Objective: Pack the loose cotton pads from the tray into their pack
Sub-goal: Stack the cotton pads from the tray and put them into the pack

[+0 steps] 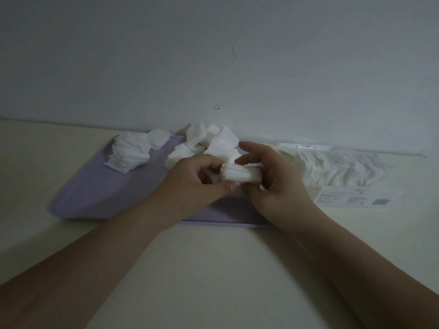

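Note:
A lilac tray (95, 186) lies on the pale table against the wall. On it sit a fanned heap of white cotton pads (129, 151) at the back left and a loose pile of pads (209, 141) at the back middle. Above the tray's right part, my left hand (194, 184) and my right hand (273, 184) together grip a small stack of pads (238, 175) between fingers and thumbs. To the right of the tray lies the clear plastic pack (337, 169), partly filled with pads, its printed label (356, 198) facing me.
The table (213, 269) stretches wide in front of the tray, under my forearms. A plain grey wall (213, 67) stands right behind the tray and pack. The light is dim.

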Motion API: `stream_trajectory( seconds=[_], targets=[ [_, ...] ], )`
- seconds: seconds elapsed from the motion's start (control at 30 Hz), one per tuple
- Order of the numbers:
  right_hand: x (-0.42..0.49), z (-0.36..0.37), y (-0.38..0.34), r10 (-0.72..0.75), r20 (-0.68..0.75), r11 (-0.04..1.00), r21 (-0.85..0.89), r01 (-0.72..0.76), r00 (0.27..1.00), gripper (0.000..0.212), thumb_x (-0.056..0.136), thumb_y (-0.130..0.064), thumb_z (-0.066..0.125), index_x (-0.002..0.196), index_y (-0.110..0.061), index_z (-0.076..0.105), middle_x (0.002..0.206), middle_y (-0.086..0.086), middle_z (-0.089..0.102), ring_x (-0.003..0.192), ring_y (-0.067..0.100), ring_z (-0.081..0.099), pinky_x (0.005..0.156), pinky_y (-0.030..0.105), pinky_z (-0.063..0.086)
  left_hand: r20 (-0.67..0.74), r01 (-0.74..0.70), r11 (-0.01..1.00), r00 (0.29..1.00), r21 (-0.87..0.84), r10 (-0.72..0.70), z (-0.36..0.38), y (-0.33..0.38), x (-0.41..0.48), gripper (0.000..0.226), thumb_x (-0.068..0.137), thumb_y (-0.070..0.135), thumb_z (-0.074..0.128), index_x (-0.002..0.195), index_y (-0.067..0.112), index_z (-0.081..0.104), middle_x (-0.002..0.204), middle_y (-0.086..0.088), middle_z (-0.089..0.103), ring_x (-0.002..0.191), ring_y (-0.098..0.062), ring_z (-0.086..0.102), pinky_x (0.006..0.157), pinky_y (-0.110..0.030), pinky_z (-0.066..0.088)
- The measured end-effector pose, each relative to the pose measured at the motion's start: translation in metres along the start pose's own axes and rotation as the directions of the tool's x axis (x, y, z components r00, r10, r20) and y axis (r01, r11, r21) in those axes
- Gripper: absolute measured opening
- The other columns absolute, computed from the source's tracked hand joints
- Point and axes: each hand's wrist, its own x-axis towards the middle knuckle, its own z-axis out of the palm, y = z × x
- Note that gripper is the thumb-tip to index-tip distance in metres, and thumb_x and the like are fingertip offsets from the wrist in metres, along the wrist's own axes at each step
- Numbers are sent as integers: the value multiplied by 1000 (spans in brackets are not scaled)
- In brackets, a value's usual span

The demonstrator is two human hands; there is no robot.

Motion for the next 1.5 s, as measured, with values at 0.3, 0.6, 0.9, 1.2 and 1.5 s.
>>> stream_trajectory(
  seconds=[0.3, 0.6, 0.9, 1.2, 1.5],
  targets=[
    [-6, -2, -2, 134, 81, 962, -251, -110, 988, 71, 83, -8, 60, 143, -46, 52, 113, -11, 71, 97, 6, 65, 95, 17, 49, 39, 25, 993, 999, 112, -29, -1, 2, 0, 35, 73, 21, 91, 102, 21, 72, 65, 5, 56, 56, -3, 46, 56, -16, 38],
    [-7, 1, -10, 143, 252, 924, -382, -38, 957, 72, 93, -27, 43, 161, -39, 22, 144, -18, 52, 135, 3, 39, 120, 50, 27, -28, 102, 989, 995, 105, -100, 2, 13, 0, 43, 98, 48, 60, 86, 9, 73, 73, -12, 70, 57, -11, 55, 63, -29, 45],
    [-7, 3, -8, 113, 216, 925, -379, -24, 970, 67, 102, -29, 52, 161, -38, 20, 140, -18, 56, 132, 6, 45, 120, 51, 28, -26, 99, 993, 995, 65, -97, -2, 7, 2, 26, 99, 30, 63, 83, 16, 78, 80, -5, 78, 81, -28, 72, 85, -44, 56],
    [-6, 7, -5, 74, 120, 938, -345, -28, 990, 48, 98, -34, 61, 144, -33, 50, 134, -10, 63, 121, 8, 58, 109, 35, 42, 41, 126, 991, 991, -40, -124, -4, 9, 3, 40, 87, 53, 72, 78, 15, 74, 69, 3, 70, 62, -4, 58, 61, -18, 47],
    [-1, 2, 2, 159, 20, 987, -15, -159, 987, 29, 73, -34, 83, 95, -25, 66, 91, -6, 75, 89, 12, 70, 85, 37, 57, 155, 46, 995, 987, -87, -32, -9, -4, 1, 30, 76, 20, 85, 102, 27, 73, 100, 1, 79, 93, -38, 70, 91, -45, 56]
  ],
)
